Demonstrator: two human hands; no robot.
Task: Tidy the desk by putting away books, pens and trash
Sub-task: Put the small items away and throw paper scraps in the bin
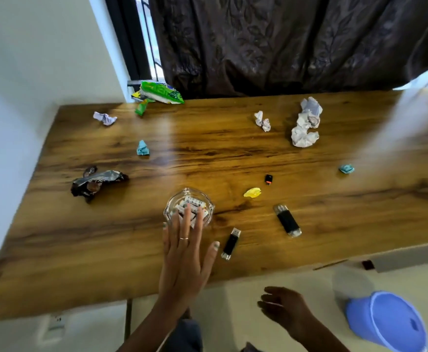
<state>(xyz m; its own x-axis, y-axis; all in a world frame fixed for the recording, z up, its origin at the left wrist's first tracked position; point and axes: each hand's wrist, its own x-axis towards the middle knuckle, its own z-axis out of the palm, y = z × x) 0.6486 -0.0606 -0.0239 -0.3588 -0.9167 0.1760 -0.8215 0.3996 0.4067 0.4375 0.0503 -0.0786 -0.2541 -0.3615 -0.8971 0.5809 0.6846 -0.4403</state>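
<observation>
trash [305, 123] strewn on desk [106, 237] — left hand [185, 257] spread flat

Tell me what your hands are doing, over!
Left hand open, fingers over glass dish. Right hand open, off desk. Crumpled paper uncollected.

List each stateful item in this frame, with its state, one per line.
Left hand: open, flat, fingertips over the glass dish.
Right hand: open, empty, below the desk edge.
Glass dish: upright, small items inside.
Large white paper: crumpled.
Green wrapper: torn open, at far edge.
Dark wrapper: crumpled.
Blue bin: on floor, tilted in view.
</observation>
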